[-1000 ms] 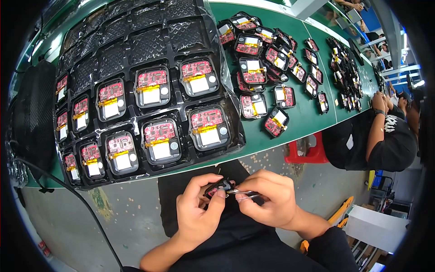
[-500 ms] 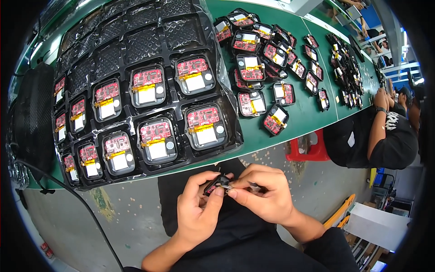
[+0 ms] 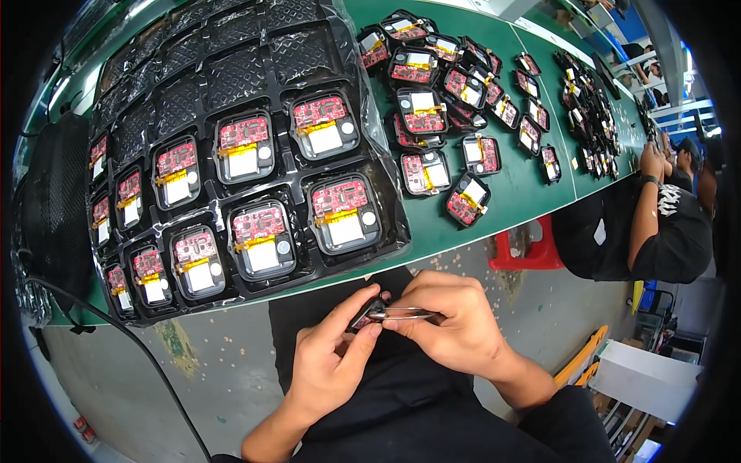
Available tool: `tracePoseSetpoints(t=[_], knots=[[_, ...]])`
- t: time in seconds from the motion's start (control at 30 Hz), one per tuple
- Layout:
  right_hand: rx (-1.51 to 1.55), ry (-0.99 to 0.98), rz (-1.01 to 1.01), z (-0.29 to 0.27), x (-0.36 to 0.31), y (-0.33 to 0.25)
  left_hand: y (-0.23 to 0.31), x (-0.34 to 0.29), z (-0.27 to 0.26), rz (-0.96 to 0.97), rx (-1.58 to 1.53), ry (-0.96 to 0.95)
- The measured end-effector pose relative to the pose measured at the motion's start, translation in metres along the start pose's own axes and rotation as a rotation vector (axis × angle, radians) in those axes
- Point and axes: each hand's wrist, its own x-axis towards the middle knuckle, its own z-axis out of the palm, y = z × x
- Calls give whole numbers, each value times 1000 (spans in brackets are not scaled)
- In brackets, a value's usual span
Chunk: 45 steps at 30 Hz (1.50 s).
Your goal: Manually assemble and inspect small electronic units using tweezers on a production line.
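Observation:
Over my lap, my left hand (image 3: 330, 361) grips a small black device casing (image 3: 360, 316) with a red circuit board partly showing. The fingers and thumb clasp its edges, so most of the casing is hidden. My right hand (image 3: 457, 318) pinches a pair of metal tweezers (image 3: 411, 313), whose tips reach the casing's upper right edge. Whatever the tips touch is too small to make out. Beyond my hands, a black plastic tray (image 3: 305, 55) carries rows of similar casings, each with a red board, yellow tape and a white block.
The tray rests on a green-topped table (image 3: 505, 212). To its right lie a pile of loose casings (image 3: 424, 112) and a farther heap (image 3: 590, 116). A black cable (image 3: 154, 366) hangs at left. A red stool (image 3: 525, 251) and a seated co-worker (image 3: 641, 231) are at right.
The tweezers have turned and now lie level, more fully visible between my right fingers and the casing. My right hand has shifted slightly. The view has moved a little.

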Motion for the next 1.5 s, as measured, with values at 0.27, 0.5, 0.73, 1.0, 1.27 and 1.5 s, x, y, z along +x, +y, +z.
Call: tracePoseSetpoints(t=[0.27,0.5,0.73,1.0,1.27,1.5], knots=[[-62,12,19,0,1,-1,15,4,-8,-21,172,-57],[-70,-39,124,-3,4,-7,1,4,-17,2,100,-178],[-55,-112,177,-3,10,-5,3,4,-18,-140,-48,-184],[-138,-58,3,3,6,-5,0,8,-7,4,111,-28],[-83,-117,-39,2,6,-10,-10,5,-5,15,17,152],[-52,-32,-34,5,-2,-14,-4,5,2,97,-39,209]])
